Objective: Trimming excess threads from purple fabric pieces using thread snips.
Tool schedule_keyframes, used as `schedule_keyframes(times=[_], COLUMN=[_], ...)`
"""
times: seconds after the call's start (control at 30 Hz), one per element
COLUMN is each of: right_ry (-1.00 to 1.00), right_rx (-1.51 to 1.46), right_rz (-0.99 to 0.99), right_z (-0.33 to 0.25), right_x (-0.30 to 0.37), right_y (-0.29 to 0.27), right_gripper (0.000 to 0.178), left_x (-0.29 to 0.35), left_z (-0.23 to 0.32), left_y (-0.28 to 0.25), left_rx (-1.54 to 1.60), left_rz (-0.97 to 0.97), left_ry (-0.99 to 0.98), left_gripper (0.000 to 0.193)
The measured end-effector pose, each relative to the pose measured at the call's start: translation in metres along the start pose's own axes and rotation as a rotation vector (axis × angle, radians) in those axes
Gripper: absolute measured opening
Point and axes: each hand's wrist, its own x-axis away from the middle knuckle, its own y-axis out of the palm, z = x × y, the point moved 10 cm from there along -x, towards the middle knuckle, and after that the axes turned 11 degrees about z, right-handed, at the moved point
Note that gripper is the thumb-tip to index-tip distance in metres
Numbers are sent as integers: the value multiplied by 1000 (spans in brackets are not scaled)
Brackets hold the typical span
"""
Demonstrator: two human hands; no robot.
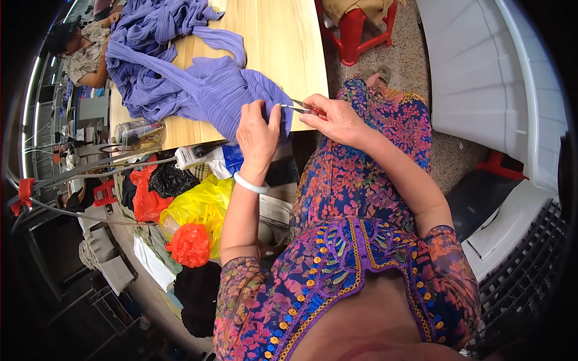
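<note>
In the head view, a pale wood-grain table [289, 48] fills the upper middle, a red stool [354, 37] beyond its right edge and a yellow plastic bag [201, 204] below its near side. The pleated purple cloth [223, 90] lies heaped there, its near end under the left grip [259, 133], which pinches it. Just right of that end, the right grip [337, 119] grasps red-handled snips [306, 111], parted blades pointing left toward the cloth's edge.

We see the pale surface [283, 48] brightly lit; strip lights [29, 101] glow at far left; fisheye distortion bends straight edges; corners fall black; the centre looks sharp.
</note>
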Motion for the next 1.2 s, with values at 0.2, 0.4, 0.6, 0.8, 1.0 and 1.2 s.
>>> schedule_keyframes(times=[0.2,0.4,0.6,0.8,1.0,1.2], right_ry=[27,154,473,581,611,553], right_rx=[-43,-175,-709,-877,-1083,-1009], right_rz=[8,23,-95,-146,-174,64], right_z=[0,20,10,13,-2,5], right_x=[-1,-3,2,-7,-17,-41], right_y=[-1,6,35,68,74,23], right_gripper=[32,31,30,27,10,19], left_x=[3,33,44,52,60,70], left_z=[-19,-55,-42,-25,-23,-43], left_y=[9,16,-8,-19,-21,12], left_rx=[12,878,1269,1386,1316,1141], left_rz=[-55,-240,-180,-333,-379,-389], left_ry=[-8,-711,-965,-879,-842,-936], left_gripper=[12,7,23,30,24,6])
